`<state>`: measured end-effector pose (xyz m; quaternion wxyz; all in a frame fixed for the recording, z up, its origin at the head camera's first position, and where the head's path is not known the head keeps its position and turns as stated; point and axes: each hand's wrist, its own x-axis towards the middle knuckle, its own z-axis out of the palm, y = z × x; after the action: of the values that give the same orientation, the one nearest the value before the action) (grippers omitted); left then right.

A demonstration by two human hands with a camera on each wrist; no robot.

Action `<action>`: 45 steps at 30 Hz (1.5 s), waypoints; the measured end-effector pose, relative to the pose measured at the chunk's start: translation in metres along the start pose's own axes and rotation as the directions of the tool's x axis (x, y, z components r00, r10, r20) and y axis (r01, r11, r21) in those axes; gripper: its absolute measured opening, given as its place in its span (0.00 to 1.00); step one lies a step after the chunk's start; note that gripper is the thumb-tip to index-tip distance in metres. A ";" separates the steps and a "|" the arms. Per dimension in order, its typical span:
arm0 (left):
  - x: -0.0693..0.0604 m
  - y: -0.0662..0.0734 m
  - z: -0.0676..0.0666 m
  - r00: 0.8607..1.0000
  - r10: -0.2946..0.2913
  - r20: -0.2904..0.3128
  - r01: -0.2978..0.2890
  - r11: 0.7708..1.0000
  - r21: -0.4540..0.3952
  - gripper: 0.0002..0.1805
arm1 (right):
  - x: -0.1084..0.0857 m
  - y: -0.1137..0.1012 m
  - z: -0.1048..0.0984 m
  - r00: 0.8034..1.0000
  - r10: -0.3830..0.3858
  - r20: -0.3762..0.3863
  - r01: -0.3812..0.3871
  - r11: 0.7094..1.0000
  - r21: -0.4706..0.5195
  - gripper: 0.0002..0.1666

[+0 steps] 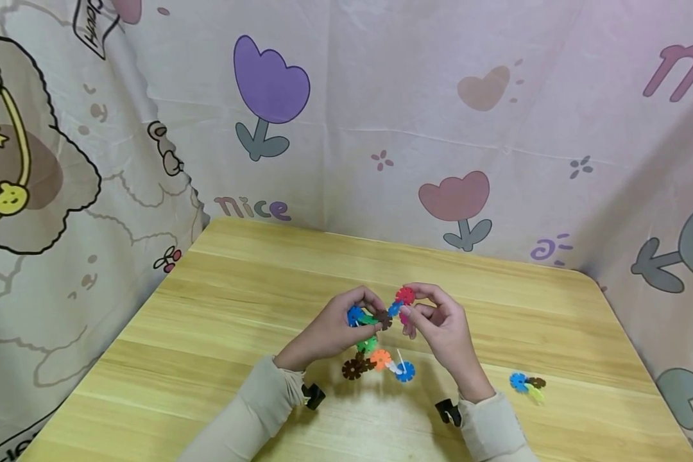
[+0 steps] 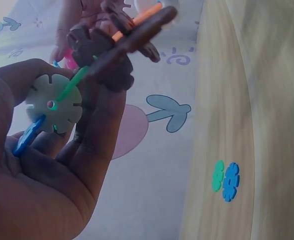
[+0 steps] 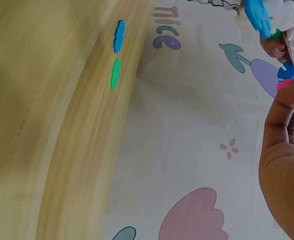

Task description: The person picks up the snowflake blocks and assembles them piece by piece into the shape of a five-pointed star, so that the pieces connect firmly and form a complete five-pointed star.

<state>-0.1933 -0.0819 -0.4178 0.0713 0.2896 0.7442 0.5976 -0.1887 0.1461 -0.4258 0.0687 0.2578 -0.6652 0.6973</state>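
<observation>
In the head view, my left hand (image 1: 335, 327) grips a linked chain of notched discs, with a blue disc (image 1: 355, 316) and a brown disc (image 1: 384, 320) at its fingers. Green, brown, orange (image 1: 380, 359), white and blue (image 1: 405, 371) discs hang below. My right hand (image 1: 447, 330) pinches red-pink discs (image 1: 405, 295) with a blue disc (image 1: 395, 309) beside the brown one; whether blue and brown are joined, I cannot tell. The left wrist view shows a pale disc (image 2: 62, 107) within the left hand (image 2: 52, 165). The right hand (image 3: 289, 125) holds a pink disc (image 3: 285, 88).
A small joined group with a blue disc (image 1: 518, 382), a brown and a yellow-green one lies on the wooden table (image 1: 254, 269) at the right. The wrist views show a green disc (image 2: 218, 176) and a blue disc (image 2: 231, 182) on the table. Printed cloth (image 1: 352, 96) hangs behind.
</observation>
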 end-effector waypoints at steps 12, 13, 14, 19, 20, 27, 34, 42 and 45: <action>-0.001 0.000 0.004 0.999 0.049 -0.008 -0.049 0.999 0.006 0.11 | -0.001 -0.001 -0.001 1.000 -0.028 -0.005 0.028 0.999 -0.030 0.18; -0.001 0.001 0.004 0.998 0.057 -0.007 -0.057 0.998 0.007 0.11 | -0.001 -0.001 -0.002 1.000 -0.028 0.002 0.028 0.999 -0.026 0.18; -0.001 0.001 0.005 0.998 0.062 -0.007 -0.062 0.998 0.011 0.11 | 0.000 -0.001 -0.003 1.000 -0.026 0.009 0.027 0.999 -0.022 0.17; -0.001 0.002 0.006 0.998 0.066 -0.009 -0.066 0.998 0.016 0.12 | 0.000 -0.001 -0.005 0.999 -0.005 0.038 0.006 1.000 -0.024 0.17; -0.001 0.002 0.006 0.998 0.062 -0.010 -0.061 0.998 0.016 0.12 | 0.000 -0.001 -0.005 0.999 -0.004 0.038 0.005 1.000 -0.029 0.17; -0.001 0.003 0.005 1.000 0.030 0.002 -0.030 1.000 -0.007 0.12 | -0.002 -0.005 -0.002 0.999 -0.045 0.027 0.046 0.998 -0.051 0.19; -0.003 0.003 0.005 1.000 0.022 0.005 -0.022 0.999 -0.048 0.11 | -0.002 -0.006 0.003 0.990 -0.142 0.021 0.143 0.987 -0.078 0.21; -0.002 0.002 0.005 1.000 0.030 0.007 -0.029 0.996 -0.088 0.10 | -0.002 -0.005 0.007 0.985 -0.170 0.011 0.171 0.982 -0.082 0.20; -0.002 0.002 0.006 0.999 0.040 0.009 -0.039 0.995 -0.093 0.10 | -0.002 -0.003 0.007 0.985 -0.173 0.005 0.173 0.982 -0.074 0.20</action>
<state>-0.1884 -0.0778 -0.4182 0.0769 0.3036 0.7094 0.6314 -0.1834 0.1402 -0.4242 0.1392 0.3114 -0.6654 0.6640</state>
